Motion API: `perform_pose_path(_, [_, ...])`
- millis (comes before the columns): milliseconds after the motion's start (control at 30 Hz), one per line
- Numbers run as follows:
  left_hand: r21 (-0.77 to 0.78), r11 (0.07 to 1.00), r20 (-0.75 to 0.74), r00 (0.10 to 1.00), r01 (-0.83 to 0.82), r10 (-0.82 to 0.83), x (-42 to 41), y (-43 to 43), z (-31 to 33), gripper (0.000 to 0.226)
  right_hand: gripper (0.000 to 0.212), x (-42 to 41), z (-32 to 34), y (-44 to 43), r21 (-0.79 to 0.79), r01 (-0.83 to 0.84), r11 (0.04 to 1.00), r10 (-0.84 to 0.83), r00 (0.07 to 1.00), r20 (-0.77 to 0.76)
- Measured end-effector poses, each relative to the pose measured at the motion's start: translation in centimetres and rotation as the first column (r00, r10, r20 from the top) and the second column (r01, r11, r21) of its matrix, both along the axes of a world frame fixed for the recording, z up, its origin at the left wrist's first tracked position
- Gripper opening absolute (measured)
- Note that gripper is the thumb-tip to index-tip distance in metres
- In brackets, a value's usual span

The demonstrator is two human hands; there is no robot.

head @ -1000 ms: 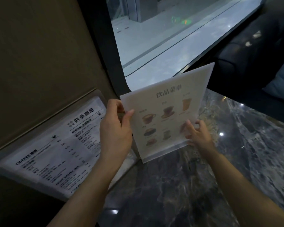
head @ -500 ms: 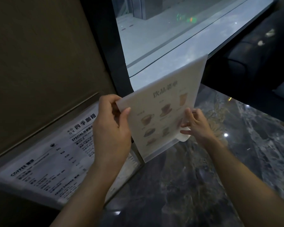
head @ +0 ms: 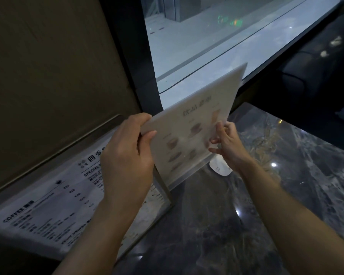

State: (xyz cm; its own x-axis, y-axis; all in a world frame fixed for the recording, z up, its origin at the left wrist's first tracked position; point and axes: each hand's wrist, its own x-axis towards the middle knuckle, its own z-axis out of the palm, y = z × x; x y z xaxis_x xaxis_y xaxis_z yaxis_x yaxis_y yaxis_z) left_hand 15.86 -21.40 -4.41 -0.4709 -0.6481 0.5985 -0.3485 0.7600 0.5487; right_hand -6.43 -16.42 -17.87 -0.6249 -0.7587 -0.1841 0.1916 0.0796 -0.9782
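Note:
A white drinks menu sheet (head: 197, 116) with pictures of cups stands tilted over the dark marble table (head: 286, 185). My left hand (head: 127, 153) grips its left edge, thumb on the front and fingers behind. My right hand (head: 226, 141) is at the sheet's lower right edge, fingers spread and lightly curled against it. The sheet's lower edge sits in a clear holder base (head: 187, 178). A small white oval object (head: 219, 167) lies on the table just under my right wrist.
A larger framed coffee menu (head: 48, 205) leans against the brown wall (head: 48, 76) at left. A window (head: 207, 36) with a dark frame runs behind. A dark sofa (head: 316, 66) stands at the far right.
The drinks menu has swung edge-on toward the window and looks narrower. My right hand has shifted along its lower right edge, uncovering the white oval object on the table.

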Motion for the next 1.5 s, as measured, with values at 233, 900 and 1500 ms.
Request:
perform_pose_path(233, [-0.048, 0.998, -0.061, 0.998, -0.035, 0.032, 0.1, -0.6, -0.2, 0.025, 0.041, -0.3, -1.0, -0.9, 0.035, 0.006, 0.999, -0.006, 1.000, 0.005])
perform_pose_path(900, [-0.176, 0.978, 0.018, 0.993, -0.108, 0.113, 0.0, -0.7, -0.4, 0.024, 0.044, -0.3, -0.9, -0.2, 0.076, 0.002, 0.997, 0.006, 0.995, -0.098])
perform_pose_path(1500, [-0.164, 0.984, 0.017, 0.997, -0.068, 0.072, 0.1, -1.0, -0.2, 0.022, 0.048, -0.4, -0.1, 0.1, 0.102, -0.098, 0.990, 0.114, 0.980, -0.161])
